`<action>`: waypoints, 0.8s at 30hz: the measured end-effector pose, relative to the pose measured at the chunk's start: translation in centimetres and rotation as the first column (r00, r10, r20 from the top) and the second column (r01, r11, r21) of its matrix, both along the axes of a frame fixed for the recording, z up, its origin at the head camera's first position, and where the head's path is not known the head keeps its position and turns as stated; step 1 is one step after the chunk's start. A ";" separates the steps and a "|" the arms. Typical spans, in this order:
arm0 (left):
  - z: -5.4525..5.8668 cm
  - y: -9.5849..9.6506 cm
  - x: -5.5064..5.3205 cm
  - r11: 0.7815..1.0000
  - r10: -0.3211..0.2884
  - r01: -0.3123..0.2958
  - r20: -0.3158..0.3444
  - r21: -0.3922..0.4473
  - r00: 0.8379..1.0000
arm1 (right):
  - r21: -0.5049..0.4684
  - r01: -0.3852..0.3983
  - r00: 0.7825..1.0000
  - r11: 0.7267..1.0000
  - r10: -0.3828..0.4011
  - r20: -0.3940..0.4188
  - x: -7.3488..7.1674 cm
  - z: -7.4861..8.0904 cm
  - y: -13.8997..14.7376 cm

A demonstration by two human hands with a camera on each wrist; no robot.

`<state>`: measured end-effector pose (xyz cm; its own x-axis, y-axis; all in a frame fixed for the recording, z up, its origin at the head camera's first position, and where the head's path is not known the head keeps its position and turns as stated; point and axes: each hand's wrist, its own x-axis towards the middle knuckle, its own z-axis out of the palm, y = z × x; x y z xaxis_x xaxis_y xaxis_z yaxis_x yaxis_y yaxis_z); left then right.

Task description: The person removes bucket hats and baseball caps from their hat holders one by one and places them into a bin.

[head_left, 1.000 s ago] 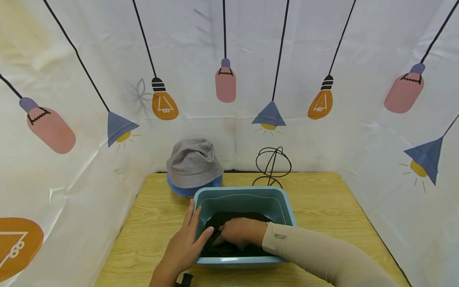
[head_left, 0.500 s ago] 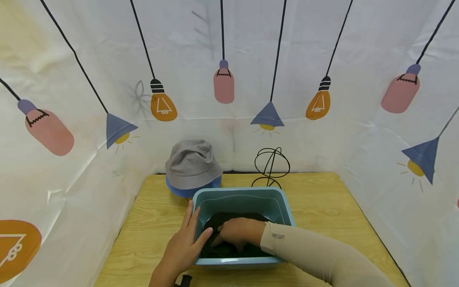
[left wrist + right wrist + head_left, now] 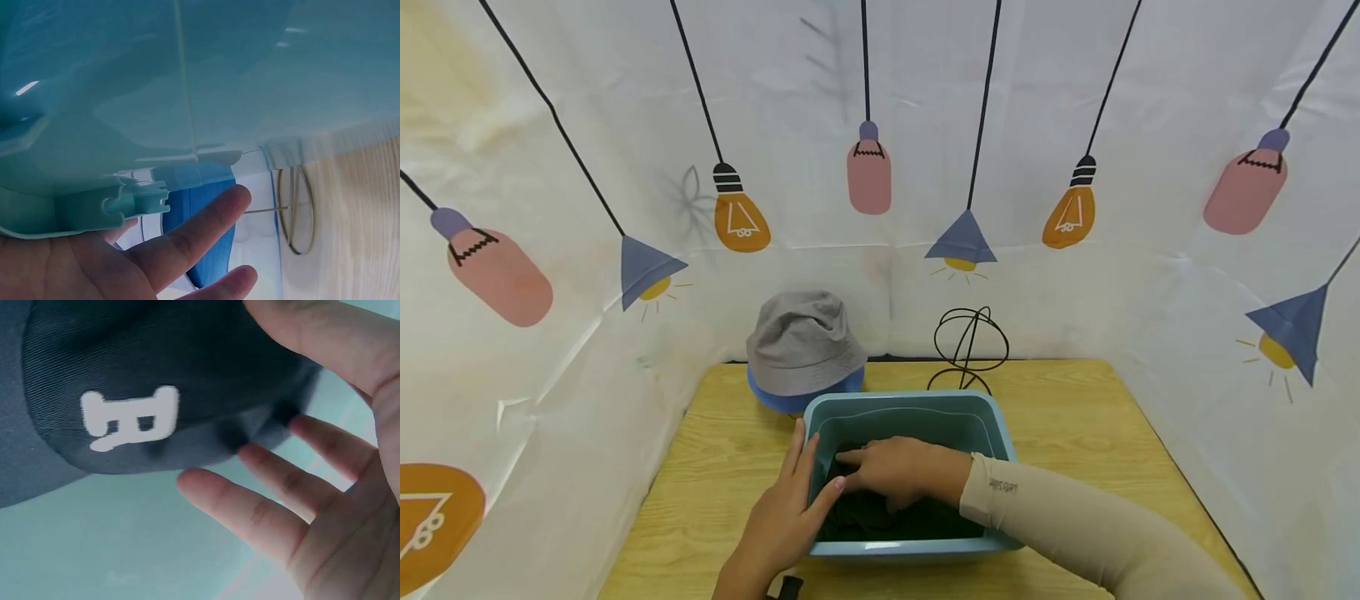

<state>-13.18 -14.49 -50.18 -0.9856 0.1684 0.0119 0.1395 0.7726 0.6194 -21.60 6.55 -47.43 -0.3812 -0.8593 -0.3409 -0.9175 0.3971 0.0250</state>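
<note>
A dark cap (image 3: 925, 518) lies inside the teal plastic basin (image 3: 902, 402). In the right wrist view, a white raised letter shows on the cap (image 3: 206, 369), near its curved edge. My right hand (image 3: 898, 471) reaches into the basin over the cap, fingers spread and slightly bent; fingertips touch the cloth at the cap's edge. My left hand (image 3: 782, 512) rests against the basin's left rim with its fingers straight, thumb over the inside. In the left wrist view, the left hand (image 3: 144, 262) lies along the outside of the basin wall (image 3: 250, 81).
A grey bucket hat (image 3: 805, 342) sits on top of a blue one (image 3: 808, 398) behind the basin at the left. A black wire stand (image 3: 970, 342) stands behind it at the right. A small black object (image 3: 790, 587) shows at the wooden table's (image 3: 1075, 425) front edge.
My right hand has moved up and a little toward the basin's far side, and its forefinger now points out straighter. The left hand and basin have stayed in place.
</note>
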 end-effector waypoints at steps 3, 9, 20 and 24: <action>0.0 0.0 0.0 1.000 -0.003 0.003 0.006 0.001 1.000 | 0.012 0.013 1.000 1.000 -0.013 0.016 0.0 -0.6 -0.2; 0.2 0.1 0.0 1.000 0.000 0.000 0.005 0.005 1.000 | 0.042 0.026 1.000 0.999 -0.027 0.016 -0.2 -2.0 -0.9; 0.5 0.1 0.1 1.000 -0.005 0.005 -0.012 0.015 1.000 | 0.097 0.023 0.999 0.995 -0.020 -0.035 -0.7 -4.6 -1.9; 0.4 0.1 0.1 1.000 -0.002 0.003 -0.009 0.013 1.000 | 0.106 0.033 0.999 0.994 -0.030 -0.033 -0.8 -4.9 -2.1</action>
<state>-13.03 -14.39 -49.74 -0.9851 0.1706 0.0235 0.1473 0.7640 0.6282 -22.35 4.44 -52.32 -0.4194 -0.8063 -0.4171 -0.9027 0.4192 0.0975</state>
